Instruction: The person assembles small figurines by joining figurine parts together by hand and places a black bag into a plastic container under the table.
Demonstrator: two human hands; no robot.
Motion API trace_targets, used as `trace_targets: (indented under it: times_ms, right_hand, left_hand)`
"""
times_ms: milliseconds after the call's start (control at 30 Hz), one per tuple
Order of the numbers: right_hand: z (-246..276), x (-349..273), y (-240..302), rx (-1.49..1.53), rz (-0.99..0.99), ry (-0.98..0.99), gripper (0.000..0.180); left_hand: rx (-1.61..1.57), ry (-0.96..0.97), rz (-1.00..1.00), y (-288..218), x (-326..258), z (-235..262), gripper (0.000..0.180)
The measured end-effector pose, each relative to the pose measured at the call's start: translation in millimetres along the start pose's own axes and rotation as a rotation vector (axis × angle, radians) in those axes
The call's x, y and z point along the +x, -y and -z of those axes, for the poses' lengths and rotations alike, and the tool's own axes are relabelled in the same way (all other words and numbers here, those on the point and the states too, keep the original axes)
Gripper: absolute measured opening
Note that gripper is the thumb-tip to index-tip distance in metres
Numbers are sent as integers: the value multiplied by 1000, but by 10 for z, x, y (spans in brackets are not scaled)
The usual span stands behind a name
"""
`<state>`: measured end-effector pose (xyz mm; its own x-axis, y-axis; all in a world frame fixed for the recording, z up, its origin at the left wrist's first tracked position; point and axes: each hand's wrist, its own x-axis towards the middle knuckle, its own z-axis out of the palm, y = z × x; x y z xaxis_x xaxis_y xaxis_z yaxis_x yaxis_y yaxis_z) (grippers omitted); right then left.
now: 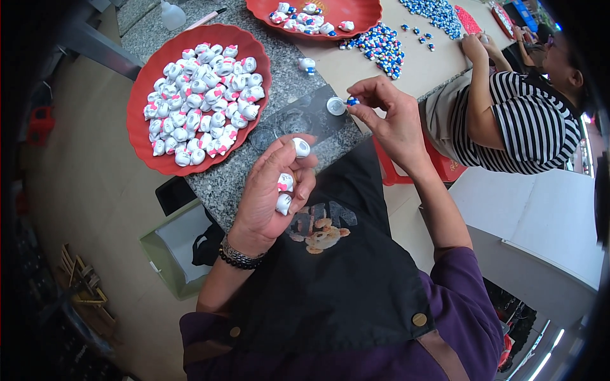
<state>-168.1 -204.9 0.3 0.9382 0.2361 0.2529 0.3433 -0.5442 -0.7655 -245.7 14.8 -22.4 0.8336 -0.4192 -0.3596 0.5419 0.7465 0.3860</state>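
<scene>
My left hand is curled around three small white figurine heads with pink bows. One white head sits at the fingertips, its hollow underside showing, and the other two lie against the palm. Between thumb and fingertips, my right hand pinches a small blue figurine body. Just left of that piece, a small round clear dish rests on a dark mat. My two hands are apart. Left of them, a red scalloped plate is heaped with similar white heads.
A second red plate holds figurines with blue bodies. Beside it lies a pile of blue and white pieces. One figurine stands on the granite tabletop. A white squeeze bottle is at the back left. A person in stripes works at right.
</scene>
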Motion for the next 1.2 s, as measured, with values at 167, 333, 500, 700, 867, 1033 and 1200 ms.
trace_targets:
  times_ms: [167, 333, 500, 700, 867, 1033, 1200]
  right_hand:
    - [-3, 65, -42, -272, 216, 81, 18]
    - [-60, 131, -92, -418, 325, 122, 16]
    - [-92, 148, -65, -518, 347, 147, 14]
    - [-92, 136, 0, -536, 337, 182, 14]
    - [-112, 84, -3, -546, 345, 142, 14]
    - [-85, 93, -76, -286, 184, 36, 14]
    - [-60, 65, 5, 668, -466, -87, 14]
  left_hand:
    - [91, -41, -23, 31, -18, -43, 28]
    - [117, -41, -33, 21, -14, -43, 30]
    - [137, -6, -60, 24, -16, -25, 31]
    - [164, -24, -88, 31, 11, -25, 32]
    - [216, -46, -140, 53, 62, -48, 33]
    - [228, -79, -195, 71, 169, -108, 36]
    - [319, -86, -278, 88, 295, -196, 35]
